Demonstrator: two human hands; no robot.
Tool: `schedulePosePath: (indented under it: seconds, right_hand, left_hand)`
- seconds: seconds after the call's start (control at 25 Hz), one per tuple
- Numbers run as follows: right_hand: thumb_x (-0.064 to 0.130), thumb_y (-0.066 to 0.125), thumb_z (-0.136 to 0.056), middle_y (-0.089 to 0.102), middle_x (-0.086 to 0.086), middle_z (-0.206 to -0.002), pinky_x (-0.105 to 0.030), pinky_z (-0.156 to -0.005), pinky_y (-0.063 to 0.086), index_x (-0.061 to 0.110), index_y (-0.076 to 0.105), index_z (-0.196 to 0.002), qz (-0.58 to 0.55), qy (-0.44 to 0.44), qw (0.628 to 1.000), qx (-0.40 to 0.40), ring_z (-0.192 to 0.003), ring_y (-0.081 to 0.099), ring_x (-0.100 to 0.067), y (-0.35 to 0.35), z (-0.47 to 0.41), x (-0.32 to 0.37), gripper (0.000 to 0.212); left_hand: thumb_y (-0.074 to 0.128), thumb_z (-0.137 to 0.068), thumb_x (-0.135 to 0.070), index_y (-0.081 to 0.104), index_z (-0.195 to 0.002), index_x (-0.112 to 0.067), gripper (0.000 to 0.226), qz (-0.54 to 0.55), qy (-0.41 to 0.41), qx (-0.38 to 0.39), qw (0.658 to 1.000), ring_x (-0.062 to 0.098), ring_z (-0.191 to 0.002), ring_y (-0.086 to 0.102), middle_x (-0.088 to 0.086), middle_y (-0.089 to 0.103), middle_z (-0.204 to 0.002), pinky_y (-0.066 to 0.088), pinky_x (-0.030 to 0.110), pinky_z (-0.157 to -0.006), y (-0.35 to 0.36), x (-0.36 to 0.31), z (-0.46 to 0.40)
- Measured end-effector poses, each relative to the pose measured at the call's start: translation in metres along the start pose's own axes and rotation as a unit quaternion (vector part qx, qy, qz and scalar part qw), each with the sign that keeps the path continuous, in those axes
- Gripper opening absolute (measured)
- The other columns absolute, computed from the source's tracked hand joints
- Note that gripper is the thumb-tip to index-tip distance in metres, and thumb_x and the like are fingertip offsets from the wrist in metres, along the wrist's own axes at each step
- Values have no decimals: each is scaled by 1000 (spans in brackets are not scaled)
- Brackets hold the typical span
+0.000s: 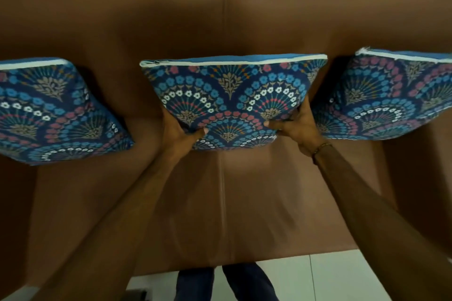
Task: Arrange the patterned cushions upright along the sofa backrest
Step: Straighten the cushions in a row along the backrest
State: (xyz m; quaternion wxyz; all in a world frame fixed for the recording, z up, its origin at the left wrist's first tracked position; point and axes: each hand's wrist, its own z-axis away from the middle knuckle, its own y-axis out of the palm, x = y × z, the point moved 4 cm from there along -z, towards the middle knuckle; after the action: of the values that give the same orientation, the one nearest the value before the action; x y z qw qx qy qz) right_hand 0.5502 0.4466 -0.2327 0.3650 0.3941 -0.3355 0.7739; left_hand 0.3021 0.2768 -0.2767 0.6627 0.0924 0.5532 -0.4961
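Hands [182,129] [297,127] in grip on middle cushion [232,98], upright on sofa [220,19]

Three cushions stand in a row on the sofa seat [220,203], leaning back against the backrest [220,19]. The middle cushion [232,95] sits at 12 o'clock over the seat's central seam. The left cushion [53,110] lies at 9 o'clock, the right cushion [391,95] at 3 o'clock, each apart from the middle one. The left hand [181,129] holds the middle cushion's lower corner at 7 o'clock, the right hand [296,127] its corner at 5 o'clock. The floor [342,276] lies before the sofa at 6 o'clock.
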Motion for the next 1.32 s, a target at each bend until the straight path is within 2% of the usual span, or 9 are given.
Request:
schedulePosePath:
  seconds: [0.32, 0.4, 0.48, 0.6, 0.76, 0.96, 1.12, 1.2, 1.32]
  right_hand:
    - [3, 94, -67, 60, 17, -121, -51, -97, 60, 30, 41, -133, -56, 2, 996, -71, -110, 66, -4, 23, 0, -22, 89]
    - [15, 97, -66, 56, 14, -129, -48, -101, 57, 30, 42, -140, -44, 10, 995, -86, -125, 61, -19, 17, 7, -31, 94]
    - [18, 95, -69, 55, 9, -127, -44, -98, 59, 24, 45, -143, -23, 35, 994, -96, -123, 61, -24, 5, 15, -43, 89]
    - [16, 91, -76, 60, 6, -107, -40, -88, 62, 19, 59, -125, -2, 42, 989, -141, -100, 65, -22, -37, 23, -60, 59]
    - [20, 88, -79, 62, 7, -87, -46, -84, 63, 17, 62, -107, 19, 30, 966, -255, -79, 66, -14, -137, 27, -70, 39]
    - [31, 93, -70, 62, 6, -105, -39, -83, 61, 14, 51, -129, 28, 6, 920, -390, -79, 64, 5, -304, 17, -81, 74]
    - [4, 92, -71, 41, 3, -153, -29, -98, 59, 18, 14, -161, -25, -6, 972, -234, -128, 57, -5, -382, -31, -80, 120]
    - [-4, 89, -68, 48, 8, -151, -46, -106, 55, 22, 16, -162, -51, -17, 989, -141, -132, 56, -11, -391, -52, -73, 121]
    - [-10, 87, -71, 56, 19, -136, -38, -101, 58, 25, 28, -158, -80, -34, 990, -114, -121, 61, -1, -391, -67, -80, 111]
  left_hand:
    - [85, -84, -27, 26, -157, -6, 96, -40, -14, -42, 998, 10, -133, 37, -4, 40, -145, 18, -10, -92, -10, 10, 5]
    - [80, -83, -46, 32, -153, -4, 94, -72, -3, -110, 991, 20, -137, 44, 5, 45, -151, 29, 12, -114, -6, 11, 24]
    - [74, -86, -43, 48, -132, 2, 70, -119, 31, -158, 980, 34, -117, 60, 21, 60, -127, 50, 41, -106, 17, 9, 51]
    - [73, -91, -16, 56, -115, 1, 34, -103, 116, -68, 985, 28, -98, 61, 20, 62, -108, 54, 41, -88, 81, -22, 85]
    - [66, -94, -27, 55, -133, -3, 47, -84, 173, 54, 980, 29, -117, 59, 18, 59, -127, 49, 35, -102, 182, -75, 87]
    - [80, -89, -21, 29, -158, -14, 86, -4, 143, 112, 983, 28, -138, 49, 14, 41, -159, 44, 38, -112, 294, -143, 72]
    - [92, -76, -21, 9, -161, -9, 119, 26, 141, 102, 984, 2, -141, 35, 2, 31, -160, 35, 18, -119, 349, -183, 43]
    - [92, -75, -13, 12, -157, 2, 116, 18, 156, 69, 985, -14, -126, 34, -4, 32, -148, 26, -6, -104, 360, -193, 43]
    - [91, -75, -9, 12, -155, 5, 113, 18, 170, 20, 985, -31, -122, 35, -20, 34, -140, 28, -5, -103, 365, -186, 49]
